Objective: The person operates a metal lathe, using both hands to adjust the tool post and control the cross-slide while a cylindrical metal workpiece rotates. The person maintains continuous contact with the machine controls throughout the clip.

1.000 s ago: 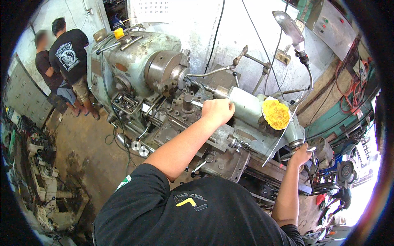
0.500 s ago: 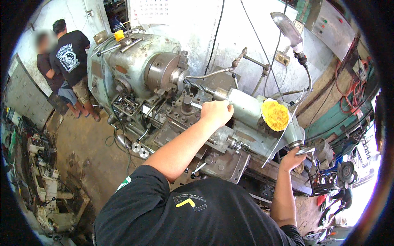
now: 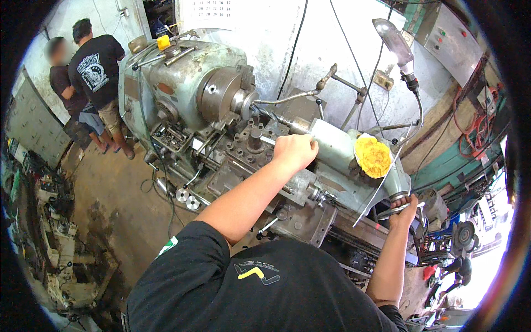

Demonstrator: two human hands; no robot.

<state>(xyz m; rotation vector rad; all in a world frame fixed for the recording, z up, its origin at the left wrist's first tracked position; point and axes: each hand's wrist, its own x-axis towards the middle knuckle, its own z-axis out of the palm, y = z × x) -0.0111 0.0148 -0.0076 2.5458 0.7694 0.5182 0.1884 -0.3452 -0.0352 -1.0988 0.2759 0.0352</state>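
Note:
A metal lathe fills the middle, its round chuck [image 3: 219, 97] gripping a short cylindrical workpiece [image 3: 243, 104]. A twist drill bit [image 3: 265, 114] juts from the tailstock [image 3: 334, 138], its tip at the workpiece. My left hand [image 3: 295, 150] is closed beside the front end of the tailstock, knuckles up. A bright metal bar from the tool post [image 3: 255, 141] runs toward this hand; what the fingers hold is hidden. At the tailstock's rear end, my right hand [image 3: 405, 211] is wrapped round the handwheel [image 3: 389, 211].
A yellow cloth [image 3: 371, 156] lies on the tailstock. Above it hangs a work lamp [image 3: 394, 44] on a bent arm. A coolant pipe [image 3: 287, 101] reaches to the workpiece. Two people [image 3: 94, 77] stand at the far left. Other machine parts [image 3: 58, 238] line the left side.
My right hand has shifted slightly up and right, and the handwheel has turned with it. My left hand keeps its place on the lathe. The whole view has shifted a little.

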